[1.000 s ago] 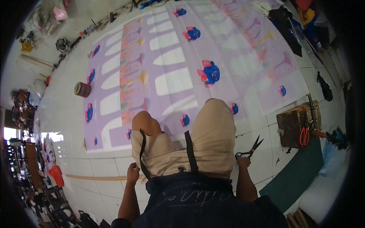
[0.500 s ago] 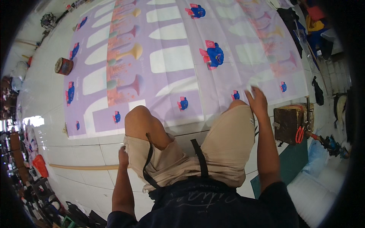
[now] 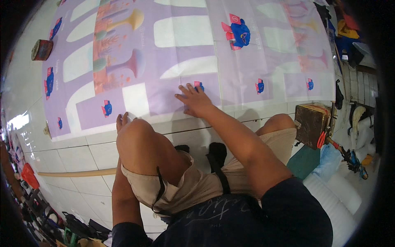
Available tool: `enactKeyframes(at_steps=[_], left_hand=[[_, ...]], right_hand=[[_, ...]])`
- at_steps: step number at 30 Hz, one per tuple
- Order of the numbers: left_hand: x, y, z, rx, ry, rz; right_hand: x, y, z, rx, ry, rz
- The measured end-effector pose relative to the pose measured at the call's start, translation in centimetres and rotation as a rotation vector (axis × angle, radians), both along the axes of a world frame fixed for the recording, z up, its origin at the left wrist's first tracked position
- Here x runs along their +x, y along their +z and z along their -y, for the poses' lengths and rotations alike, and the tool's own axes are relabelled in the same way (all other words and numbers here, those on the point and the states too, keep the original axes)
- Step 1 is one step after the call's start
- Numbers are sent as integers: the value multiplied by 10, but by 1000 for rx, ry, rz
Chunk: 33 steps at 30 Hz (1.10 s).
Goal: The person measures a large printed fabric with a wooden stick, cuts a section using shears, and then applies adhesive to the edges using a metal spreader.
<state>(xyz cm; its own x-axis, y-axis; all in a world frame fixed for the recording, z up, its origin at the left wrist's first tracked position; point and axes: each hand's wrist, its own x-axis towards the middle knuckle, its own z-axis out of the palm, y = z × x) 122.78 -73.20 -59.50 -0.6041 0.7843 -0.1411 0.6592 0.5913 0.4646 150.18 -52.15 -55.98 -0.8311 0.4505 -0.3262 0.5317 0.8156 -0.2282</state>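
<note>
A large lavender printed sheet (image 3: 162, 92) lies on the tiled floor in front of me, with white arched shapes, coral and horn pictures, and small blue and pink cartoon figures. My right hand (image 3: 195, 101) is spread on its near part, fingers apart, beside one blue figure and holding nothing. At the sheet's near edge, left of my bent knee, my left hand (image 3: 122, 120) shows only its fingers. They are stretched out over the white border, with no object visible in them; the palm is hidden behind the knee.
A round rusty block (image 3: 42, 50) stands at the sheet's left edge. To my right sits a worn brown box (image 3: 310, 122) with red-handled scissors (image 3: 321, 140) against it. A long wooden stick (image 3: 78, 173) lies left of me, near a red bag (image 3: 29, 175).
My right hand has swung left from near my right knee onto the middle of the sheet's near part. The left hand has moved forward from beside my thigh to the sheet's edge.
</note>
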Motion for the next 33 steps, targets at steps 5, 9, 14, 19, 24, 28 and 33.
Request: enactKeyframes(at_steps=[5, 9, 14, 19, 24, 28, 33], left_hand=[[7, 3, 0, 17, 83, -56], [13, 2, -13, 13, 91, -98], [2, -9, -1, -183, -195, -309], [33, 33, -36, -246, -66, 43], [20, -3, -16, 43, 134, 204], [14, -21, -23, 369, 740, 1098], [-8, 11, -2, 236, 26, 357]], right_hand=[[23, 11, -16, -159, -223, 44], [-5, 1, -26, -105, -321, -41], [-61, -18, -4, -9, -345, -90], [1, -36, 3, -6, -557, -70], [53, -26, -3, 107, -709, -51], [99, -19, -27, 288, -758, 91], [144, 36, -108, -95, -887, 75]])
